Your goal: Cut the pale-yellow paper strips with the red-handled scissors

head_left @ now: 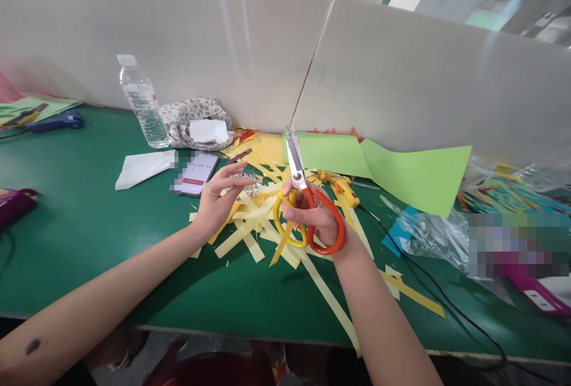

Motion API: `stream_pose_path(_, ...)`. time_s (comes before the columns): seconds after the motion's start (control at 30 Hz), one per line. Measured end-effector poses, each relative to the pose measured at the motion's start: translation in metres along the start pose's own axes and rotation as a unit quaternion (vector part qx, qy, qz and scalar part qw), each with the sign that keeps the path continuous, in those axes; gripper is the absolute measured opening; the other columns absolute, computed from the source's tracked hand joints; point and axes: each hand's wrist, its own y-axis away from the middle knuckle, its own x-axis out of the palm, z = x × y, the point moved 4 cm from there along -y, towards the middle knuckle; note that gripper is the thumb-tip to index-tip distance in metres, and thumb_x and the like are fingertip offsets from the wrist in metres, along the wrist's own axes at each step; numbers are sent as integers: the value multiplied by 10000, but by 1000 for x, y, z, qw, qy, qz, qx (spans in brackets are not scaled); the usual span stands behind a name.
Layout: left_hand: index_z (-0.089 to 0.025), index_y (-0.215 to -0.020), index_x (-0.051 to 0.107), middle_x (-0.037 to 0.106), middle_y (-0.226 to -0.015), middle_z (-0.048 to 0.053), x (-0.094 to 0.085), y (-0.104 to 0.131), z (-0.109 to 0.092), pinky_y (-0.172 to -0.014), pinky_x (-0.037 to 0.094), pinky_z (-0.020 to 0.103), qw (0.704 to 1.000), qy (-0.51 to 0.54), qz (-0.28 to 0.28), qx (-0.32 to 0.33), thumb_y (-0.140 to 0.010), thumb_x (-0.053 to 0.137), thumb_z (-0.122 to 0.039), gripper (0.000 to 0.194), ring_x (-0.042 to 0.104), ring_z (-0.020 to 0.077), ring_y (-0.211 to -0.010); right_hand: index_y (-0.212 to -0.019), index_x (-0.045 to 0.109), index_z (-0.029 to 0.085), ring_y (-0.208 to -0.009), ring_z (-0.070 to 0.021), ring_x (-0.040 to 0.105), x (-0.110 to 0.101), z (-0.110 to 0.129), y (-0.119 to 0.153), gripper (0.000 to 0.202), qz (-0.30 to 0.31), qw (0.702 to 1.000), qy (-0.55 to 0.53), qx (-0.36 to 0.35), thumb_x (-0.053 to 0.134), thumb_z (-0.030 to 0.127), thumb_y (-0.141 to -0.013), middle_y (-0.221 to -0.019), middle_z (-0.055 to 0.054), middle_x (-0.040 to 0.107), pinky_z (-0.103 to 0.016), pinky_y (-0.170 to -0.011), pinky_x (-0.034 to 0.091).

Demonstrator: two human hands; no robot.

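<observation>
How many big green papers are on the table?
2. One green sheet lies flat by the back wall, just behind the scissors in the right hand. The other green sheet overlaps its right edge and reaches out to the right. More may hide under the clutter.

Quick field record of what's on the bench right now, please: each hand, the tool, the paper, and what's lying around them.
right hand: grip closed through the handles of the orange-and-yellow metal scissors, blades shut, pointing up and away
left hand: open, fingers spread, holding nothing, over the yellow paper strips
surface: green table
behind scissors: light green paper sheet
left of strips: black smartphone, white folded tissue, clear plastic water bottle
right: black cable, clear plastic bags
</observation>
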Motion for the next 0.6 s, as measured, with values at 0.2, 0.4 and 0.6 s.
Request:
stream_pose_path(0.2,-244,-1124,611,569,-1247,44,7,3,-3,-963,382,402,992,1,99,-84,-904,330,-370,378,489,225,-1153,-869,502,233,-510,-91,480,1,3,-3,307,-48,999,18,1,708,338,-668,-623,65,516,-231,-476,417)
stream_pose_path(0.4,-242,-1152,561,585,-1204,65,21,17,-6,-923,416,380,976,-61,198,-74,-762,600,-409,426,528,240,-1092,-861,503,220,-469,-83,505,-1,2,-7,342,-146,987,63,-11,732,323,-629,-600,81,524,-238,-484,448)
stream_pose_path(0.6,-238,-1110,571,642,-1051,58,27,20,-3,-856,471,368,978,-56,190,-58,-699,674,-385,448,588,213,-970,-870,504,220,-512,-120,565,-3,0,-14,384,-171,984,48,-17,747,336,-597,-609,67,552,-267,-501,475)
